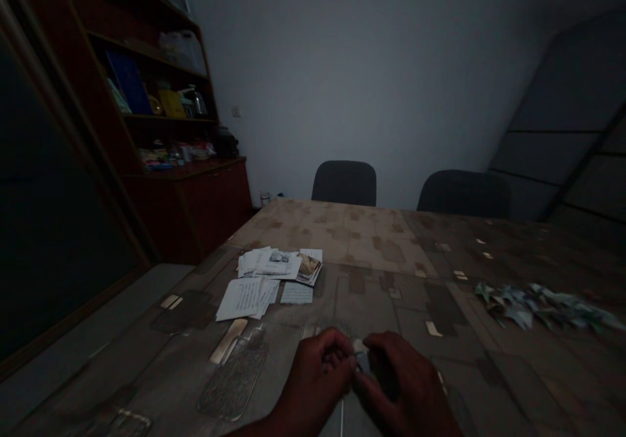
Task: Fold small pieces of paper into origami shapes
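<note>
Near the table's front edge, my left hand [320,372] and my right hand [403,381] come together around a small pale piece of paper [362,360]. Fingertips and thumbs of both hands pinch it from either side. Much of the paper is hidden by the fingers, and its exact shape is hard to make out in the dim light. Beyond my left hand lies a loose stack of small printed paper sheets [247,297], some with pictures. Off to the right of my right hand is a heap of crumpled or folded paper pieces [542,306].
A patterned cloth covers the table [362,293]. Two dark chairs, one left [345,182] and one right [462,192], stand at its far side. Against the wall at left is a wooden cabinet [195,195] with filled shelves.
</note>
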Tool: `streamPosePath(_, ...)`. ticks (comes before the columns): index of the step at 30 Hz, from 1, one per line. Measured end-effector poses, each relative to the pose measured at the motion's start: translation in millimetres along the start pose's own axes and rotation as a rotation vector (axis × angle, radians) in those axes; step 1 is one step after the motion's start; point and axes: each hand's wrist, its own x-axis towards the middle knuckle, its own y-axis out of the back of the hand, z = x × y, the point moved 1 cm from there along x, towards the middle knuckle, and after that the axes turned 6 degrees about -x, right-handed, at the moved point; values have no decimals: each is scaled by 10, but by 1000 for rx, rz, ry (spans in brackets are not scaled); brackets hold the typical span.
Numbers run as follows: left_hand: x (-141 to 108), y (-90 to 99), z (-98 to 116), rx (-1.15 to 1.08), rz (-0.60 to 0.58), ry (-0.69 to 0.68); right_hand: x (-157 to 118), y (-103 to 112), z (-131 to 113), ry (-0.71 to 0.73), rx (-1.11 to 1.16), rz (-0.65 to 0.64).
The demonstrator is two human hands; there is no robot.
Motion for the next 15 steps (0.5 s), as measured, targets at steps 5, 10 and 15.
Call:
streamPosePath(5, 7, -9, 12, -16, 13, 30, 6, 4, -25, -46, 3, -63)
streamPosePath(10, 5, -20, -42, -38, -40, 37, 33, 4, -7, -246, 212, -111)
streamPosePath(15, 6, -30, -26, -16, -30, 38, 75, 8, 8, -488, 443, -150)
